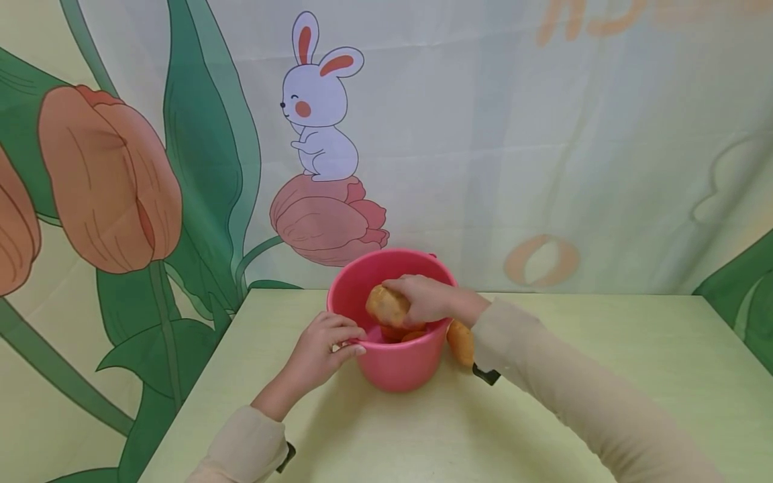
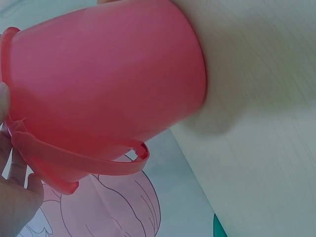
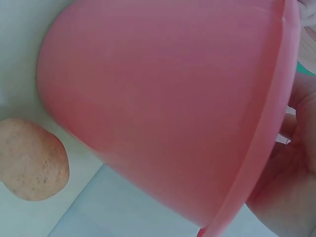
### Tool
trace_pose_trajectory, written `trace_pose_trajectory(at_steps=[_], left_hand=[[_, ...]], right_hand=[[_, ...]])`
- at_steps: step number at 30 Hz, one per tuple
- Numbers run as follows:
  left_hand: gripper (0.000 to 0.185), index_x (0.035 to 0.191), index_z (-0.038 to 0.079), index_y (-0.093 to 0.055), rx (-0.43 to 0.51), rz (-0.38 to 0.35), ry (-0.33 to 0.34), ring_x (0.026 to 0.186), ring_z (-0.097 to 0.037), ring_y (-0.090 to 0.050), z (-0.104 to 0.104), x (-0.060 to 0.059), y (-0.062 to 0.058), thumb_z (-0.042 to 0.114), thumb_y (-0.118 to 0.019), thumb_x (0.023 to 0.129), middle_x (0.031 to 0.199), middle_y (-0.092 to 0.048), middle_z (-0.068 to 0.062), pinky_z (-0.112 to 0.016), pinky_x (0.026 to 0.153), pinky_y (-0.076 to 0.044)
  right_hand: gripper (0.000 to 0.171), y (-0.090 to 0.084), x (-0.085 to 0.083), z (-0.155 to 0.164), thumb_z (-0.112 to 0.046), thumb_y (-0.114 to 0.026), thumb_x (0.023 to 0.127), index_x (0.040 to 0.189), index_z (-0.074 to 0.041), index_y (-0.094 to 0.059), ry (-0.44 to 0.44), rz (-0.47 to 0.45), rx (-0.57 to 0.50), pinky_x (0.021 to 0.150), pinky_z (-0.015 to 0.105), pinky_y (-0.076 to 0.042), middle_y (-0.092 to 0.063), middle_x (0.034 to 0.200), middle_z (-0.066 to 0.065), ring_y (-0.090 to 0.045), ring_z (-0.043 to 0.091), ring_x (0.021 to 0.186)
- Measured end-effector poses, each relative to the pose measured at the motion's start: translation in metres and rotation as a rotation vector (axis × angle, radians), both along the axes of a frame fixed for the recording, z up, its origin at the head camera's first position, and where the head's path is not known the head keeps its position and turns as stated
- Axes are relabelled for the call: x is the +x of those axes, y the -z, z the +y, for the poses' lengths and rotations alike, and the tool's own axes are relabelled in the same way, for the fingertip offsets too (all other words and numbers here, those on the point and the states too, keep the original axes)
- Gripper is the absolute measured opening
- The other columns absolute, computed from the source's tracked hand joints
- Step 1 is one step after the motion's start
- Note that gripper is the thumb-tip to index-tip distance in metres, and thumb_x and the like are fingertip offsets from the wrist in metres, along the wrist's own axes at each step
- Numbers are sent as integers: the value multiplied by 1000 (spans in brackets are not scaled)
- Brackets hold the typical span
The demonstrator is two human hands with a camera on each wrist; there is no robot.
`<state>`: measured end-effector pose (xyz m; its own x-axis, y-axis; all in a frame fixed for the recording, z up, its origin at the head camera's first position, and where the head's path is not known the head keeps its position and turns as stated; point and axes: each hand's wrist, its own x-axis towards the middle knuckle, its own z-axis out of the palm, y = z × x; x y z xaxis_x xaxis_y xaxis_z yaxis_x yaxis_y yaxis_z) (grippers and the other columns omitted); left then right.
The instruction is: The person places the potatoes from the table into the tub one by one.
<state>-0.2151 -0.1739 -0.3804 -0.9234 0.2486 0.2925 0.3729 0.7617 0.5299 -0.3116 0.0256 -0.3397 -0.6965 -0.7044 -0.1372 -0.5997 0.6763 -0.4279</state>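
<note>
A pink plastic bucket (image 1: 395, 365) stands on the pale green table (image 1: 543, 402) near its far edge. My left hand (image 1: 323, 345) grips the bucket's near-left rim, fingers curled over it. My right hand (image 1: 425, 298) reaches over the bucket's mouth and holds a tan potato (image 1: 386, 305) above the inside. More orange-brown pieces (image 1: 401, 333) lie at the bottom. Another potato (image 1: 461, 342) lies on the table against the bucket's right side, under my right wrist. In the left wrist view the bucket (image 2: 103, 94) and its folded-down handle (image 2: 84, 163) fill the frame. The right wrist view shows the bucket wall (image 3: 168, 108) and the outside potato (image 3: 32, 160).
A cloth backdrop (image 1: 483, 134) printed with a rabbit and tulips hangs right behind the table's far edge. The table's left edge (image 1: 199, 389) runs diagonally beside my left arm. Bare tabletop spreads to the right and front of the bucket.
</note>
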Motion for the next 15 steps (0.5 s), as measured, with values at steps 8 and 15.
trace_pose_trajectory(at_steps=[8,15], left_hand=[[25,94,20,-69,-5,3,6,99,-13,-47,0,0,0,20,-73,70,97,-61,5,-25,70,-52],[24,94,20,-69,-7,14,17,100,-13,-47,-1,0,0,21,-73,70,97,-61,5,-26,71,-52]], right_hand=[[76,5,-1,-8,-16,-75,67,134,-20,-38,51,-32,6,76,30,-51,-47,126,0,-43,18,110],[77,11,-3,-15,-15,-77,65,133,-20,-40,54,-73,-27,72,28,-51,-50,120,-1,-45,17,105]])
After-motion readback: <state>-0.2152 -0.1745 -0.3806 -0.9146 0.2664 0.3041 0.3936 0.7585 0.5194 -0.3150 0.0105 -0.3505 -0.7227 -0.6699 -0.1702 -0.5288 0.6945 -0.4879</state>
